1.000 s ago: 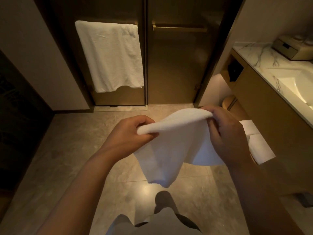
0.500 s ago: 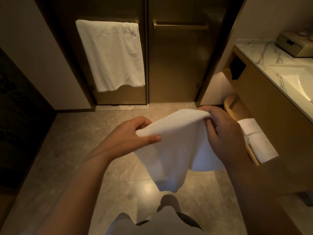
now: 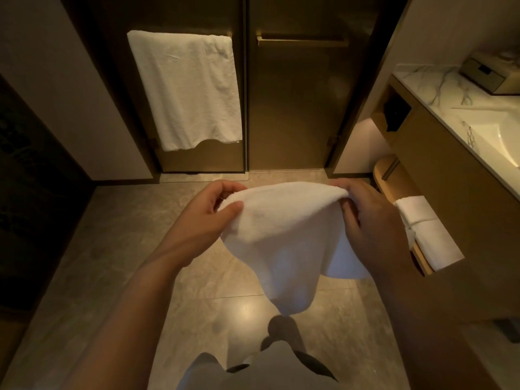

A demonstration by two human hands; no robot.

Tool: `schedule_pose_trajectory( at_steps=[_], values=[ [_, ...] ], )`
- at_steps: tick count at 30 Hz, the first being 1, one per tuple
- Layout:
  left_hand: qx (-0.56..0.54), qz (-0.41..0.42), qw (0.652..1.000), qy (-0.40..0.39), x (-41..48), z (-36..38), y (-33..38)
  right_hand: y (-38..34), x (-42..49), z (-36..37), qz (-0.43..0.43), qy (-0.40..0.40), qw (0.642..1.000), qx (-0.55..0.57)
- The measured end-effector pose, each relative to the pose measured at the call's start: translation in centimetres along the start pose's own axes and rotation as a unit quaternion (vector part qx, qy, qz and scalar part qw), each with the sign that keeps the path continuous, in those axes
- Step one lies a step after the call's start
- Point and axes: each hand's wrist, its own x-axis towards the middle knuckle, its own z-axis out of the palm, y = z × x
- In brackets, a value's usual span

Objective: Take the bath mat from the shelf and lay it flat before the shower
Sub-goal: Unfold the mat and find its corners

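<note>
1. The bath mat (image 3: 281,235) is off the shelf and hangs in the air between your hands, a little short of the shower door (image 3: 304,108) and well above the floor (image 3: 126,249). The fetching looks done; opening it out and laying it flat are left.
2. Your left hand (image 3: 213,209) pinches one end of the mat's top edge, thumb across the front and fingers curled behind. Your right hand (image 3: 365,218) grips the other end, fingers bunched round the cloth.
3. The mat is white terry, thick and soft. It arches between your grips and droops below into a rounded, doubled fold (limp stuff, so it will likely need a shake to open).
4. The floor before the shower door is glossy grey-beige stone tile that catches a spot of light. That strip is where the mat has to lie.
5. The shower door is two tall, smooth, bronze-tinted panels with straight bar handles. A white towel (image 3: 185,88), crinkled and hanging flat, drapes over the left panel's bar.
6. Right of the shower door stands a low wooden shelf (image 3: 394,175) with a rounded end, carrying a folded white towel (image 3: 425,232). Above it runs a veined marble counter (image 3: 439,88) with a smooth sink (image 3: 503,136) and a small box (image 3: 489,74).
</note>
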Motion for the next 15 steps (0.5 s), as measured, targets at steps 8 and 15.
schedule_pose_trajectory(
  at_steps=[8,15],
  values=[
    [0.194,0.126,0.966,0.119,0.0,3.6,3.4,-1.6,-0.1,0.8,0.012,-0.038,0.999,0.002],
    [0.28,0.167,0.945,0.026,0.3,5.0,4.0,-2.6,-0.6,1.8,-0.005,-0.044,0.999,0.014]
  ],
)
